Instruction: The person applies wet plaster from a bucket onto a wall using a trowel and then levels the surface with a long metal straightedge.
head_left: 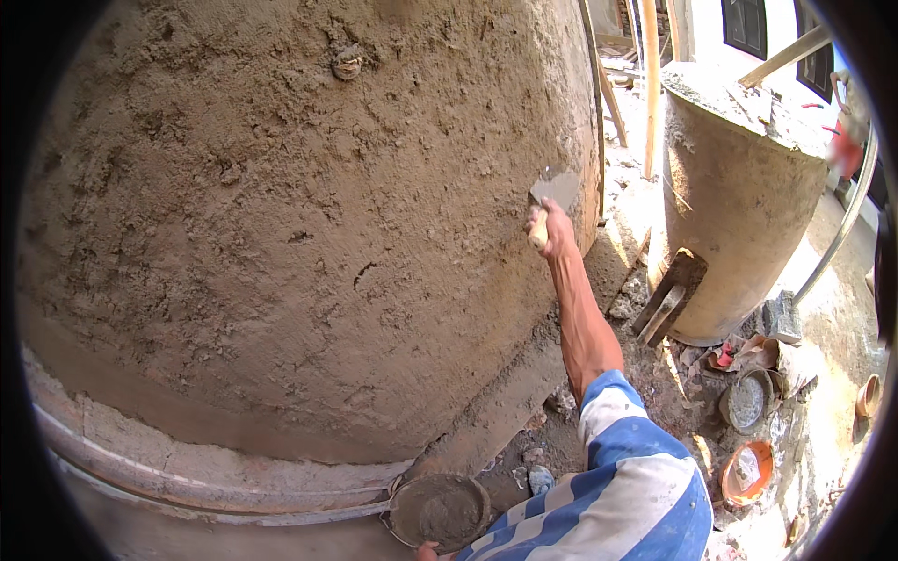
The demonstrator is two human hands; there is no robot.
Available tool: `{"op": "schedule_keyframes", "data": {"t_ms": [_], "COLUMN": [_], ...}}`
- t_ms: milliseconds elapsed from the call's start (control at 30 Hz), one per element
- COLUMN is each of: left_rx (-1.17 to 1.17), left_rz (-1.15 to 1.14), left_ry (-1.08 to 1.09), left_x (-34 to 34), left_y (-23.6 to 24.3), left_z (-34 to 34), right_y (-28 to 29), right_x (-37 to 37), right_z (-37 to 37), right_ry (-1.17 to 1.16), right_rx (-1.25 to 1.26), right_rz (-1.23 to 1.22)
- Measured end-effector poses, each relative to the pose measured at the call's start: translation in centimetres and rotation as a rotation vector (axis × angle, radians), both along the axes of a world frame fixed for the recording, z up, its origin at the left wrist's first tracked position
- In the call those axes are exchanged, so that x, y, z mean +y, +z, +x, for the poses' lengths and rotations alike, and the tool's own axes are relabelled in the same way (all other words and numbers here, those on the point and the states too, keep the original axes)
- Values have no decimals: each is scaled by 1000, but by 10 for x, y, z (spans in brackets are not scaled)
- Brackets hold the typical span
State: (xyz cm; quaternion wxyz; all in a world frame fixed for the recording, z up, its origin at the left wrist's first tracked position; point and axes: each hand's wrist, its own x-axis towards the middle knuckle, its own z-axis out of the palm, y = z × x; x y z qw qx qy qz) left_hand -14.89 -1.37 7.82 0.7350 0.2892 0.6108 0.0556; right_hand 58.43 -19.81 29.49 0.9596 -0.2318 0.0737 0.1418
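Observation:
My right hand (552, 230) is wrapped round the pale handle of a trowel (557, 190). The trowel's flat metal blade lies against the right edge of a wall coated in rough wet mortar (281, 243). At the lower edge, my left hand (427, 552) shows only in small part, at the near rim of a dark bucket (397, 524) holding grey-brown mortar. It appears to grip that rim, though most of its fingers are hidden. My right arm, in a blue and white striped sleeve, reaches forward across the view.
A tall rounded plastered column (739, 215) stands at right, with a wooden float (672, 297) leaning on it. Beyond are a dark bucket (746, 400), an orange basin (728, 479) and a grey block (782, 318). Pipes (234, 505) run along the wall's base. Wooden poles (650, 84) stand behind.

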Motion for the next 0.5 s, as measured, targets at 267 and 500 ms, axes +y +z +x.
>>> {"op": "schedule_keyframes", "data": {"t_ms": [267, 500], "left_rx": [3, -26], "left_rz": [-10, -36], "left_ry": [26, 37], "left_x": [6, 14], "left_y": [11, 5], "left_z": [25, 20], "right_y": [220, 392], "right_x": [-7, -44], "right_z": [-10, -27], "right_ry": [-77, -170], "right_rx": [-348, -810], "right_rz": [-125, -184]}}
